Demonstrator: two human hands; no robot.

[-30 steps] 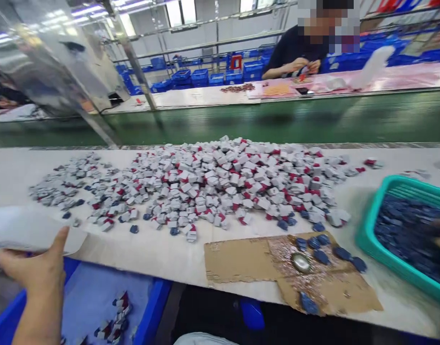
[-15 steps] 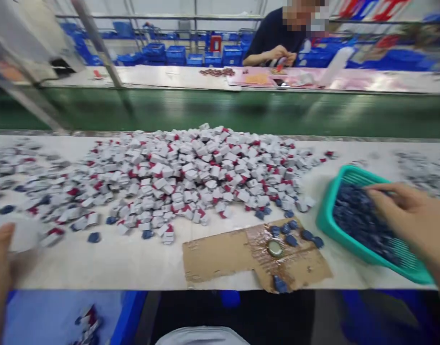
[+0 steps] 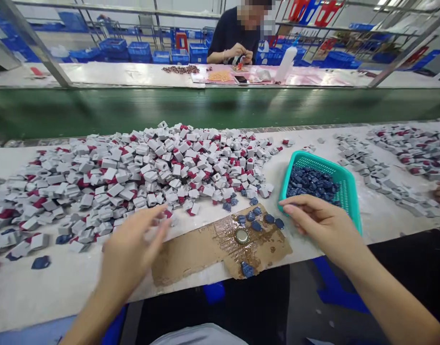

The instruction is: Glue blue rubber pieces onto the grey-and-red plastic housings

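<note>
As head view shows, left hand (image 3: 129, 254) open, fingers spread, nothing held, at edge of heap of white-and-red parts (image 3: 151, 167), which lies large at 11 o'clock. Right hand (image 3: 323, 225) loosely curled, nothing visible in it, beside teal basket (image 3: 344, 191) at 1 o'clock. Basket holds many blue pieces (image 3: 311, 184); few others on cardboard sheet (image 3: 191, 254) at 12 o'clock.

Green-sided workbench (image 3: 220, 108) — blue plastic crates (image 3: 140, 49) & steel racks (image 3: 352, 29) beyond, white wall (image 3: 191, 17) at back.
</note>
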